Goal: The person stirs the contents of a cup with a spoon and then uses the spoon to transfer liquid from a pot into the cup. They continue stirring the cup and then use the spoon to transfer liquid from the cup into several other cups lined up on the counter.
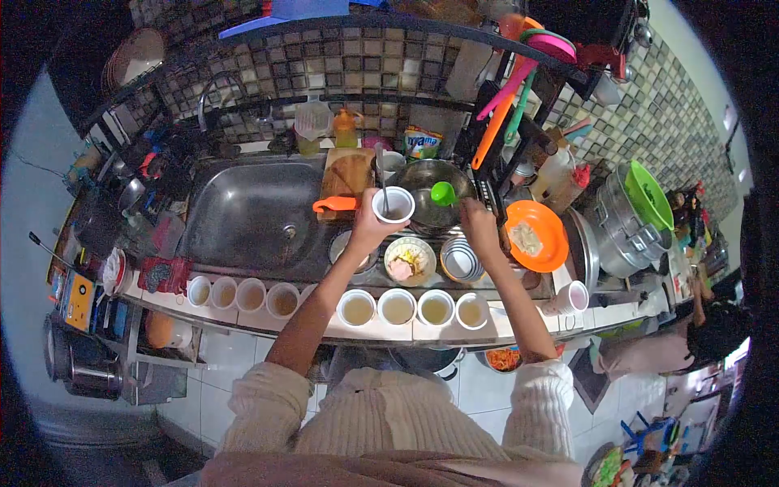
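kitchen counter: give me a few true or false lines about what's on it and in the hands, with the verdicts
1. The left hand holds a white cup. True.
2. The wooden board lies between the sink and the metal bowl. True.
3. The right hand holds the green scoop over the sink. False: the green scoop is over the metal bowl.
4. The orange plate is empty. False: pale food lies on the orange plate.
5. Several filled cups stand along the counter's near edge. True.
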`<action>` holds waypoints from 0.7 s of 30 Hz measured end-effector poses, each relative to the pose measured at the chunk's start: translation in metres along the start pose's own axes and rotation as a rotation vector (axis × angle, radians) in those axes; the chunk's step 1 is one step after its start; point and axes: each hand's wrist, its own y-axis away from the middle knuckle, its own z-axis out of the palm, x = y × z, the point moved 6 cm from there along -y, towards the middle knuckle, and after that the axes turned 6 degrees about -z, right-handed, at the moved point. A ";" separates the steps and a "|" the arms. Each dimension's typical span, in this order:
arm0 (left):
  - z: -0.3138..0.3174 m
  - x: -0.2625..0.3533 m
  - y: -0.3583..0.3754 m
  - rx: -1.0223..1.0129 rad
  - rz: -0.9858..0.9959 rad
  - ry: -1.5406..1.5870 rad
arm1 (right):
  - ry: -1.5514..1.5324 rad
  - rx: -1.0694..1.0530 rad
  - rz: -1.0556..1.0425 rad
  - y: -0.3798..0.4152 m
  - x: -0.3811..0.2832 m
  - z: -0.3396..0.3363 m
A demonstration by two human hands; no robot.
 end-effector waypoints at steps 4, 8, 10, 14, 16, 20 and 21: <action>0.000 -0.002 0.002 -0.009 -0.047 -0.023 | -0.084 -0.069 -0.081 0.004 0.006 0.020; 0.001 -0.012 0.001 -0.048 -0.101 -0.023 | -0.180 -0.117 0.017 0.004 0.017 0.029; 0.002 -0.017 0.002 -0.075 -0.134 0.008 | -0.236 -0.044 0.136 0.004 0.028 0.025; 0.006 -0.021 0.001 -0.107 -0.115 -0.039 | -0.292 -0.070 0.312 0.003 0.032 0.012; 0.008 -0.027 0.001 -0.113 -0.133 -0.061 | -0.354 -0.024 0.312 -0.001 0.028 0.000; 0.016 -0.042 0.002 -0.139 -0.188 -0.129 | -0.366 -0.064 0.337 -0.012 0.028 -0.017; 0.016 -0.043 0.003 -0.139 -0.199 -0.166 | -0.375 0.018 0.236 -0.015 0.027 -0.021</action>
